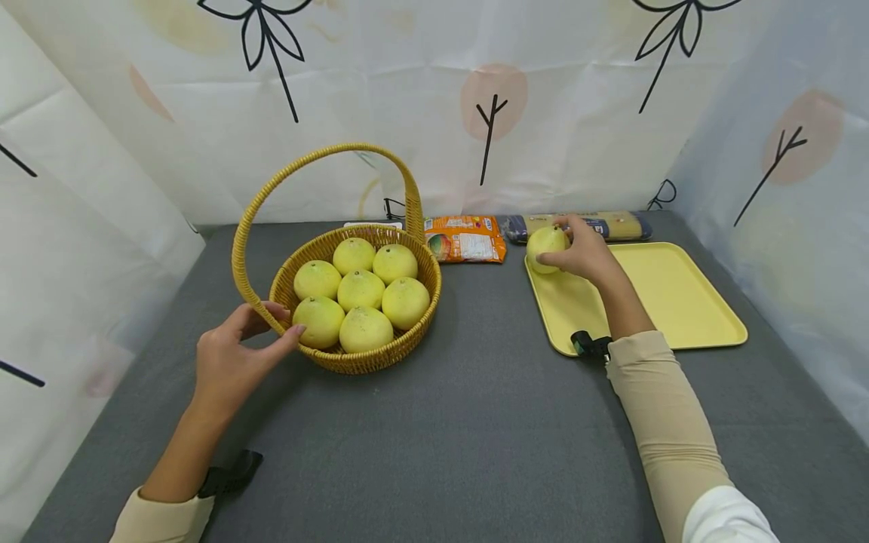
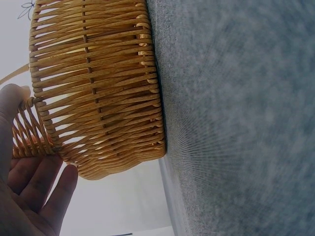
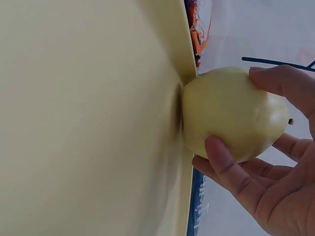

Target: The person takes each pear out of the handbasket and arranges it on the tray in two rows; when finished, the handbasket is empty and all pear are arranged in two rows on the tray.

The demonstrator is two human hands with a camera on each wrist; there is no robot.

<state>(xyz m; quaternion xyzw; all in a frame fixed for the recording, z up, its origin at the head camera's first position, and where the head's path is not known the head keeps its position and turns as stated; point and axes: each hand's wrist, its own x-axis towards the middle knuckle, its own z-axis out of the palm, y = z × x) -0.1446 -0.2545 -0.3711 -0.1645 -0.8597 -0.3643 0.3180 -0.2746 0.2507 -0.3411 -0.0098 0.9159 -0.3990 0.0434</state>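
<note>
A yellow wicker basket (image 1: 353,365) with a tall arched handle stands on the left, holding several round pale-yellow fruits (image 1: 360,291). At the near left, my left hand (image 1: 237,351) grips the foot of the handle, thumb on one side and fingers on the other; the left wrist view shows the woven side (image 2: 98,88) close up. With thumb and fingers, my right hand (image 1: 584,253) holds one pale-yellow fruit (image 3: 231,113) at the far left corner of a yellow tray (image 1: 679,294). Its short stem points upward, and its underside is at the tray's surface.
Behind the tray lies a long pack with dark blue ends (image 1: 618,225). An orange packet (image 1: 468,239) lies between it and the basket. Grey cloth (image 1: 434,437) covers the table, and patterned white curtains (image 1: 407,98) stand at the back and sides.
</note>
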